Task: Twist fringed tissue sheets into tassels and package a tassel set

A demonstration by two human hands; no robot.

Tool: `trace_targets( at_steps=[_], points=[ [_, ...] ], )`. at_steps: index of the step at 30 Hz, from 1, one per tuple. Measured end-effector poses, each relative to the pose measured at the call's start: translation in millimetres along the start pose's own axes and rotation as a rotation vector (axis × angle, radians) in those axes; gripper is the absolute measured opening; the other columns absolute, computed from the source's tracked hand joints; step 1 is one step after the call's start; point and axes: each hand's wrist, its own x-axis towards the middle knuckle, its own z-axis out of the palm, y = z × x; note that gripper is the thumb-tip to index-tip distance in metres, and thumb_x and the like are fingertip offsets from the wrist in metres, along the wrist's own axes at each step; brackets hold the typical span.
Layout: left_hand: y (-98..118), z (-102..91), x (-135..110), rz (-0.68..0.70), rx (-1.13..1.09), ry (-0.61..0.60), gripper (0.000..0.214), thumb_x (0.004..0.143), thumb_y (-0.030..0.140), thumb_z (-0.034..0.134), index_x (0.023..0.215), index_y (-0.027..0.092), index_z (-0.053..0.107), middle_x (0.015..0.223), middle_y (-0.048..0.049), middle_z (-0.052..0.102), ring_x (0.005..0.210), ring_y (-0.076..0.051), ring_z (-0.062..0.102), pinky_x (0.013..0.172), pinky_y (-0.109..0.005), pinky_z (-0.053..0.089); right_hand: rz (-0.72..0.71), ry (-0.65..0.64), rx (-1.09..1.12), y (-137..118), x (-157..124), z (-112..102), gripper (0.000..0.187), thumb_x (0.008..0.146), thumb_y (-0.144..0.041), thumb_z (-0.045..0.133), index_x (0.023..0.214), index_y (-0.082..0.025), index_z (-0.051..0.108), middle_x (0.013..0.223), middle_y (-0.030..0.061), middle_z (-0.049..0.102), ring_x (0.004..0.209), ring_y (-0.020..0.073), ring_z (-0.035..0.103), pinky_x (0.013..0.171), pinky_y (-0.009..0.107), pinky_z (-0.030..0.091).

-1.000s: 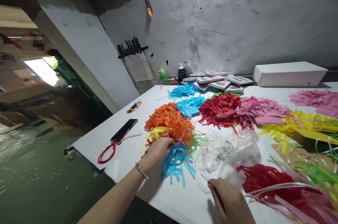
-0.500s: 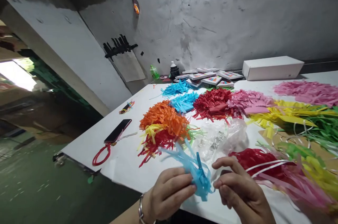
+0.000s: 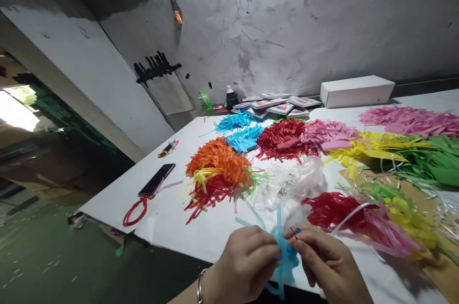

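At the table's near edge, my left hand [image 3: 247, 261] is closed around a light blue tissue-paper tassel [image 3: 285, 266], its strips sticking out above and below the fingers. Close against it on the right, my right hand [image 3: 324, 256] pinches with thumb and forefinger. A thin dark red strand [image 3: 294, 233] and a scrap of blue show at that pinch; what the strand is made of I cannot tell. Just beyond the hands lies a clear plastic bag [image 3: 304, 179] with small metallic-looking bits inside. Red tassel strips [image 3: 333, 211] lie to the right of it.
Orange tassels [image 3: 215, 160], blue tassels [image 3: 244, 139], dark red tassels [image 3: 283, 139], pink ones [image 3: 412, 120] and green ones [image 3: 437, 160] spread over the white table [image 3: 168, 218]. A phone [image 3: 157, 179] with a red loop lies left. Flat packs [image 3: 279, 105] and a white box [image 3: 356, 91] stand behind.
My right hand has moved in to meet the blue tassel and now pinches a thin strand beside it. The tassel has turned more upright in my left hand. The view has shifted slightly.
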Motion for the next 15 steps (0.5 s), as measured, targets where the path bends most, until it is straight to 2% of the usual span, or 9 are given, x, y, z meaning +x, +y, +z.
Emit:
trace_targets(
  at_steps=[2, 3, 5, 6, 8, 10, 11, 13, 15],
  points=[
    [3, 5.2, -3, -0.083, 0.011, 0.055, 0.017, 0.093, 0.021, 0.06, 0.108, 0.02, 0.068, 0.098, -0.0125, 0.074, 0.084, -0.022, 0.07, 0.076, -0.033, 0.058, -0.197, 0.083, -0.175, 1, -3, 1, 0.017, 0.095, -0.032, 0.061, 0.091, -0.024, 0.075, 0.102, 0.0074, 0.073, 0.071, 0.0147, 0.07, 0.059, 0.019, 0.056],
    [3, 9.6, -6, -0.128, 0.014, 0.119, 0.022, 0.093, 0.024, 0.061, 0.114, 0.02, 0.066, 0.107, -0.0142, 0.071, 0.094, -0.024, 0.068, 0.082, -0.036, 0.056, -0.295, 0.098, -0.244, 2, -5, 2, 0.013, 0.094, -0.026, 0.062, 0.094, -0.025, 0.075, 0.102, 0.0067, 0.075, 0.082, 0.0172, 0.073, 0.069, 0.021, 0.059],
    [5, 21.9, -11, -0.111, -0.018, 0.185, 0.038, 0.094, 0.032, 0.061, 0.13, 0.021, 0.059, 0.123, -0.0175, 0.065, 0.112, -0.03, 0.061, 0.095, -0.043, 0.051, -0.441, 0.068, -0.302, 3, -7, 7, 0.016, 0.092, -0.018, 0.063, 0.1, -0.027, 0.073, 0.102, 0.005, 0.076, 0.094, 0.0186, 0.073, 0.082, 0.022, 0.059],
    [7, 29.0, -13, -0.093, -0.069, 0.173, 0.041, 0.096, 0.034, 0.059, 0.134, 0.021, 0.056, 0.124, -0.0176, 0.064, 0.114, -0.03, 0.06, 0.097, -0.044, 0.049, -0.478, 0.045, -0.295, 3, -9, 10, 0.018, 0.092, -0.016, 0.063, 0.102, -0.027, 0.073, 0.103, 0.0044, 0.076, 0.095, 0.0181, 0.074, 0.083, 0.022, 0.059],
    [11, 42.2, -17, -0.158, -0.238, 0.153, 0.031, 0.1, 0.035, 0.05, 0.124, 0.02, 0.063, 0.109, -0.0141, 0.068, 0.102, -0.027, 0.062, 0.091, -0.04, 0.049, -0.471, 0.053, -0.257, 4, -13, 15, 0.017, 0.094, -0.018, 0.061, 0.102, -0.027, 0.072, 0.108, 0.0049, 0.075, 0.093, 0.0174, 0.074, 0.082, 0.022, 0.059],
    [16, 51.7, -19, -0.384, -0.454, 0.158, 0.03, 0.103, 0.037, 0.046, 0.103, 0.019, 0.07, 0.084, -0.0075, 0.065, 0.079, -0.02, 0.059, 0.076, -0.031, 0.048, -0.406, 0.12, -0.252, 4, -17, 17, 0.016, 0.096, -0.022, 0.058, 0.1, -0.026, 0.072, 0.112, 0.0066, 0.073, 0.087, 0.0165, 0.073, 0.076, 0.022, 0.059],
    [19, 54.8, -20, -0.513, -0.566, 0.167, 0.033, 0.102, 0.043, 0.048, 0.098, 0.017, 0.07, 0.076, -0.0047, 0.06, 0.071, -0.017, 0.055, 0.069, -0.028, 0.045, -0.374, 0.165, -0.268, 4, -20, 17, 0.015, 0.097, -0.024, 0.057, 0.099, -0.026, 0.073, 0.108, 0.0065, 0.073, 0.081, 0.0155, 0.073, 0.071, 0.02, 0.059],
    [21, 58.3, -21, -0.709, -0.774, 0.183, 0.043, 0.096, 0.054, 0.055, 0.102, 0.015, 0.069, 0.067, 0.0003, 0.05, 0.061, -0.013, 0.047, 0.059, -0.024, 0.038, -0.34, 0.227, -0.325, 4, -25, 14, 0.013, 0.096, -0.024, 0.059, 0.099, -0.026, 0.072, 0.091, 0.004, 0.073, 0.071, 0.0141, 0.07, 0.063, 0.018, 0.056],
    [21, 60.0, -21, -0.793, -0.924, 0.193, 0.054, 0.09, 0.063, 0.059, 0.108, 0.013, 0.067, 0.063, 0.0034, 0.044, 0.057, -0.011, 0.041, 0.055, -0.023, 0.033, -0.337, 0.244, -0.382, 7, -31, 12, 0.011, 0.096, -0.025, 0.06, 0.099, -0.026, 0.071, 0.078, 0.0009, 0.071, 0.068, 0.0141, 0.069, 0.064, 0.018, 0.054]
  ],
)
